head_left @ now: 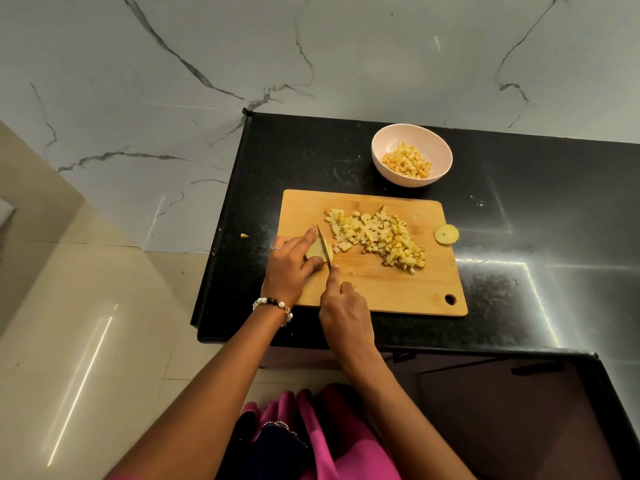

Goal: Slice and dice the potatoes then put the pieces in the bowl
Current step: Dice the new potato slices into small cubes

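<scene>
Left fingers: the left hand (289, 263) curls over a potato piece (317, 252), fingertips pressed together just beside the blade.
Right fingers: the right hand (341, 306) wraps the handle of the knife (323, 247), forefinger stretched along its spine.
Cut: the blade stands in the potato piece at the near-left part of the wooden cutting board (374, 289).
Diced potato: a heap (377, 237) lies mid-board; one round slice (446, 233) rests at the board's right edge.
Bowl: the bowl (412, 154), beyond the board, already holds cubes.
Risk: the shrinking piece may roll, and the blade could nick the nearest fingertip.
</scene>
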Demonstrator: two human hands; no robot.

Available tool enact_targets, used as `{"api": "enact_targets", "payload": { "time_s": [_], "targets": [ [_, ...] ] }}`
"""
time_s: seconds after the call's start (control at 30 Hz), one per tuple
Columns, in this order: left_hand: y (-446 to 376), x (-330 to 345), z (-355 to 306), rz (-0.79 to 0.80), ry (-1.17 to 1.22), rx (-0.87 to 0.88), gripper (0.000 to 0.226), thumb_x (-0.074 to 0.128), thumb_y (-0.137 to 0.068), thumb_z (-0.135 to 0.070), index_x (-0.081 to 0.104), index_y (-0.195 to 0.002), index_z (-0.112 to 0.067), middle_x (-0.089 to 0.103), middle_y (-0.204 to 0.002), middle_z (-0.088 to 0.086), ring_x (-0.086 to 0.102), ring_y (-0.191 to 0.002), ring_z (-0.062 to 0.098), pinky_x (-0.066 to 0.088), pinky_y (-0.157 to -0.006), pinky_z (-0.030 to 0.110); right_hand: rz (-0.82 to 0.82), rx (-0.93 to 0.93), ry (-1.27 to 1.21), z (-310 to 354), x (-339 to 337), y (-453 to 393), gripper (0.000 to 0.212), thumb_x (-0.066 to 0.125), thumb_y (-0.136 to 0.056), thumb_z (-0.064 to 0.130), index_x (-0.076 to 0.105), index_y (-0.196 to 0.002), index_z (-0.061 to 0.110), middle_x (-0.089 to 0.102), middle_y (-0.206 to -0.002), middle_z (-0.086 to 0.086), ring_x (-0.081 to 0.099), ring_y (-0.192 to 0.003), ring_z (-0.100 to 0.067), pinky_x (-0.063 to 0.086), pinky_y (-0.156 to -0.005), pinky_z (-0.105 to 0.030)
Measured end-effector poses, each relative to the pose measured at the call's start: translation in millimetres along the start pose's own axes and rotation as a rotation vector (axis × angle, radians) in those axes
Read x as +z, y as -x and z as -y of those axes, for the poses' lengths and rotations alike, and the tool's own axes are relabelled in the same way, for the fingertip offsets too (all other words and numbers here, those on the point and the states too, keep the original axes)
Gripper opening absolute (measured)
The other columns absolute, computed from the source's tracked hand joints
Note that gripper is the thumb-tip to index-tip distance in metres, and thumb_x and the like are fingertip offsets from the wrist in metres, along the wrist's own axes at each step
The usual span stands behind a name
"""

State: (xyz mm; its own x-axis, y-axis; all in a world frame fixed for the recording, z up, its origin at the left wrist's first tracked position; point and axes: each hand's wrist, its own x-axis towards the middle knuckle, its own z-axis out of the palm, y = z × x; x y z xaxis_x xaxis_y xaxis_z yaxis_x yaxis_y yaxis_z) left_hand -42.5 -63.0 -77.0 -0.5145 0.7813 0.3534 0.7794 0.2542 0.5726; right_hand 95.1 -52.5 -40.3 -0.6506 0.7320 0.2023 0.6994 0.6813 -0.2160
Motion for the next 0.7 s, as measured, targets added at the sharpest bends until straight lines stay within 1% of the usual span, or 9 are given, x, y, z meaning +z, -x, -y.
{"api": "enact_targets", "payload": {
  "time_s": [0.07,0.1,0.2,0.3,0.37,0.5,0.57,0.63,0.7],
  "targets": [
    [0,1,0,-0.001,-0.014,-0.004,0.058,0.076,-0.075,-0.019,0.057,-0.127,-0.005,0.07,-0.103,0.009,0.057,-0.088,0.032,0.033,-0.079,0.023,-0.007,-0.014,-0.012,-4,0,17,0.058,0.067,-0.06,-0.008,0.059,-0.117,-0.012,0.055,-0.058,-0.011,0.047,-0.037,-0.02,0.033,-0.034,-0.023],
    [0,0,0,-0.004,-0.016,-0.007,0.058,0.076,-0.075,-0.02,0.057,-0.127,-0.005,0.07,-0.103,0.009,0.056,-0.089,0.031,0.035,-0.079,0.024,0.007,-0.018,-0.017,-7,0,30,0.058,0.067,-0.061,-0.009,0.059,-0.118,-0.011,0.054,-0.059,-0.009,0.047,-0.04,-0.02,0.033,-0.035,-0.023],
    [1,0,-1,0.005,0.01,-0.032,0.058,0.074,-0.077,-0.022,0.055,-0.13,-0.009,0.07,-0.106,0.008,0.054,-0.094,0.03,0.038,-0.08,0.026,0.058,-0.002,-0.051,-12,-9,58,0.063,0.08,-0.06,-0.006,0.059,-0.119,-0.009,0.053,-0.06,-0.007,0.047,-0.042,-0.019,0.029,-0.037,-0.023],
    [0,-3,-1,0.02,0.045,-0.049,0.06,0.073,-0.079,-0.019,0.05,-0.135,-0.012,0.068,-0.112,0.005,0.052,-0.098,0.028,0.031,-0.081,0.02,0.039,0.019,-0.08,-8,-20,46,0.056,0.08,-0.064,-0.001,0.061,-0.116,-0.009,0.055,-0.058,-0.008,0.046,-0.038,-0.02,0.021,-0.041,-0.022],
    [0,-5,-1,0.033,0.072,-0.047,0.063,0.071,-0.081,-0.017,0.045,-0.138,-0.012,0.066,-0.117,0.003,0.051,-0.1,0.026,0.032,-0.084,0.019,0.016,0.021,-0.086,-3,-23,30,0.054,0.08,-0.066,0.0,0.061,-0.116,-0.009,0.056,-0.058,-0.01,0.046,-0.037,-0.02,0.02,-0.041,-0.021],
    [1,-11,-1,0.065,0.119,-0.046,0.071,0.07,-0.081,-0.012,0.036,-0.143,-0.011,0.063,-0.122,-0.001,0.049,-0.108,0.024,0.031,-0.093,0.02,0.044,0.004,-0.044,1,-19,9,0.059,0.083,-0.057,0.001,0.064,-0.112,-0.008,0.056,-0.054,-0.01,0.047,-0.035,-0.021,0.019,-0.041,-0.021],
    [1,-12,0,0.055,0.14,-0.055,0.073,0.071,-0.08,-0.012,0.036,-0.143,-0.009,0.064,-0.12,-0.002,0.049,-0.11,0.024,0.031,-0.095,0.02,0.041,-0.015,-0.016,1,-12,3,0.062,0.083,-0.054,-0.001,0.064,-0.112,-0.008,0.057,-0.055,-0.012,0.047,-0.034,-0.022,0.023,-0.037,-0.023],
    [0,-12,0,0.033,0.149,-0.067,0.072,0.073,-0.078,-0.013,0.04,-0.142,-0.007,0.066,-0.117,-0.001,0.05,-0.109,0.024,0.035,-0.096,0.023,0.092,-0.02,0.009,5,-12,-2,0.063,0.077,-0.059,-0.005,0.058,-0.118,-0.011,0.059,-0.061,-0.015,0.051,-0.038,-0.025,0.034,-0.036,-0.025],
    [0,-11,0,0.018,0.149,-0.074,0.07,0.073,-0.077,-0.012,0.042,-0.14,-0.005,0.067,-0.114,0.001,0.051,-0.106,0.025,0.036,-0.093,0.022,0.104,-0.043,0.052,9,-5,-6,0.06,0.058,-0.079,-0.005,0.038,-0.136,-0.012,0.061,-0.082,-0.02,0.059,-0.059,-0.031,0.045,-0.05,-0.033]
  ]
}}
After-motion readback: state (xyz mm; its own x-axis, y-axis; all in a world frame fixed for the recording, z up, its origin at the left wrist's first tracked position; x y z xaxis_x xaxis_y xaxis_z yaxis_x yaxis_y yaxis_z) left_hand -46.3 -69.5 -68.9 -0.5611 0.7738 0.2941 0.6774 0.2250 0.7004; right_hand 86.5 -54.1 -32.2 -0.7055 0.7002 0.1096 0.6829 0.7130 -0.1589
